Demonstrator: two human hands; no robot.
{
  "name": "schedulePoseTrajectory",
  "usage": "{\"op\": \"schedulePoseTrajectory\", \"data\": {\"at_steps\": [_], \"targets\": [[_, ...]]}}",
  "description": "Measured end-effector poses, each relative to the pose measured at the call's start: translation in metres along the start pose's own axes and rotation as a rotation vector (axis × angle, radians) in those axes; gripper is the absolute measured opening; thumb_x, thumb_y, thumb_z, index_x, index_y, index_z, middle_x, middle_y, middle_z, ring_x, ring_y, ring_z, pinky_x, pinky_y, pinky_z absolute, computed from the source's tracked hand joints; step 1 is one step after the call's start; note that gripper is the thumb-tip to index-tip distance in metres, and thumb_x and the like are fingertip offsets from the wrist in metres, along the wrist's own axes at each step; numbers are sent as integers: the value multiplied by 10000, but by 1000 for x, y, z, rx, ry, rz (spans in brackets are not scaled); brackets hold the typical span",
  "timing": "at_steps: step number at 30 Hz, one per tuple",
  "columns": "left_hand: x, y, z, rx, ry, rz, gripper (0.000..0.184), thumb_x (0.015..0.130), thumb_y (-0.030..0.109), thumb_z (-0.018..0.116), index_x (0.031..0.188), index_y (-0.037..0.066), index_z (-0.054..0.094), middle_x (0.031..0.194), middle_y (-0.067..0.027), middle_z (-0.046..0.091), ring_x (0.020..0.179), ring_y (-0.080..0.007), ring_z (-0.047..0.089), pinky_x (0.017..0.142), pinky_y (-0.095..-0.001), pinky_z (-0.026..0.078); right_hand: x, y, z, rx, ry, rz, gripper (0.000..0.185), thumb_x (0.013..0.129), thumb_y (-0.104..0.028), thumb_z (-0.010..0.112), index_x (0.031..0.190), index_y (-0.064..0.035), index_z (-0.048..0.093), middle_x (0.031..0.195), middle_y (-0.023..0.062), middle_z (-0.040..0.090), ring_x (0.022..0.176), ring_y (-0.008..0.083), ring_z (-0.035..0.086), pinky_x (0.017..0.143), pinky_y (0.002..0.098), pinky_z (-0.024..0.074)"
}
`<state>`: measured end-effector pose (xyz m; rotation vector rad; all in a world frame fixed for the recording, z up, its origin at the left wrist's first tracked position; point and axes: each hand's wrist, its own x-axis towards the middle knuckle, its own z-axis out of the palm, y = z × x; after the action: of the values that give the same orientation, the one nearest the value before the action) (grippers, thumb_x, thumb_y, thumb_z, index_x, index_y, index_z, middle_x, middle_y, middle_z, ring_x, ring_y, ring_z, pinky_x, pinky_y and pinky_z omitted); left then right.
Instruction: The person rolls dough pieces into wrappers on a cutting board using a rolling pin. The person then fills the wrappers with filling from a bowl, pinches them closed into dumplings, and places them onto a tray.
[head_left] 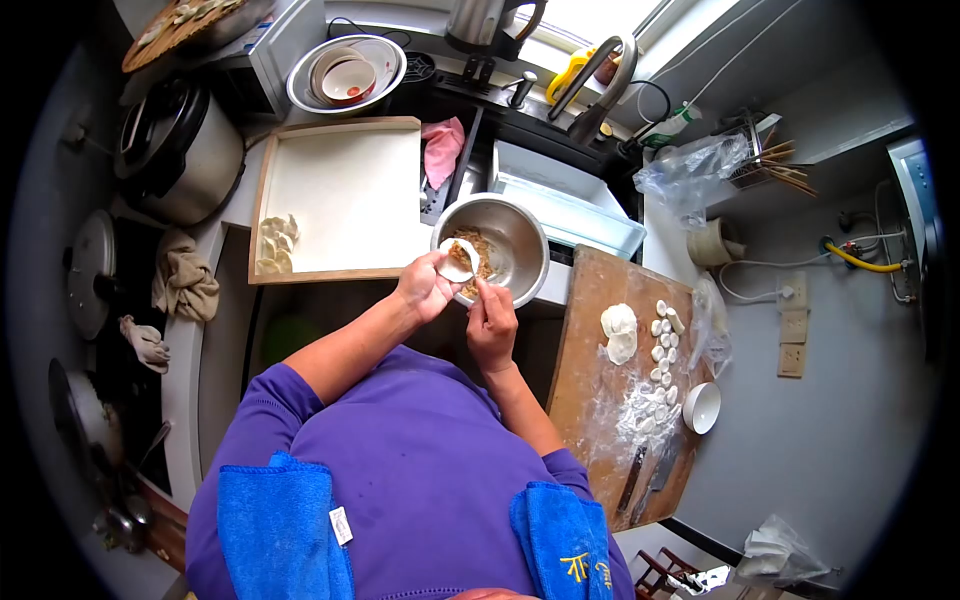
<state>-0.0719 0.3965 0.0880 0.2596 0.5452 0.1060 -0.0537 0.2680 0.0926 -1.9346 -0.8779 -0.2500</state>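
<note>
My left hand (428,288) is closed on the edge of a round white dumpling wrapper (458,262), with some brown filling on it. Close beside it, my right hand (492,325) is pinched around a thin utensil whose tip meets the wrapper; its kind is hard to make out. Both hands are at the near rim of a steel bowl (527,245), which holds minced filling (482,245). To the left, several folded dumplings (277,245) lie in the corner of a wood-rimmed white tray (340,200).
A floured wooden board (590,385) on the right carries stacked wrappers (620,333), several dough pieces (660,352), a knife (657,478) and a small white bowl (702,408). Behind the steel bowl are a clear bin (565,190) and a faucet (605,90). A pressure cooker (180,150) stands left.
</note>
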Motion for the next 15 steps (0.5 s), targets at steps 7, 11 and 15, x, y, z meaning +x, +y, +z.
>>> {"op": "schedulePoseTrajectory", "data": {"at_steps": [7,11,15], "targets": [[-3,6,2,87,69,-41,319,843,112,255,1093,-59,356,1076,-172,457,1002,-252,465,897,-372,359,2,2,-7,-126,16,-107,312,657,75,480,955,-6,527,807,135,503,707,282,532,594,335,452],[1,3,-5,140,35,-104,335,844,123,239,1102,-61,349,1078,-179,452,989,-258,474,890,-368,367,5,5,-13,-175,-42,-185,285,651,74,494,923,3,540,783,118,497,686,261,533,568,324,449],[1,6,-2,118,108,-125,340,844,124,230,1103,-64,344,1081,-185,448,983,-267,476,881,-370,378,3,10,-19,-255,-104,-307,246,650,64,513,883,3,560,772,107,500,685,245,532,576,316,445]]}}
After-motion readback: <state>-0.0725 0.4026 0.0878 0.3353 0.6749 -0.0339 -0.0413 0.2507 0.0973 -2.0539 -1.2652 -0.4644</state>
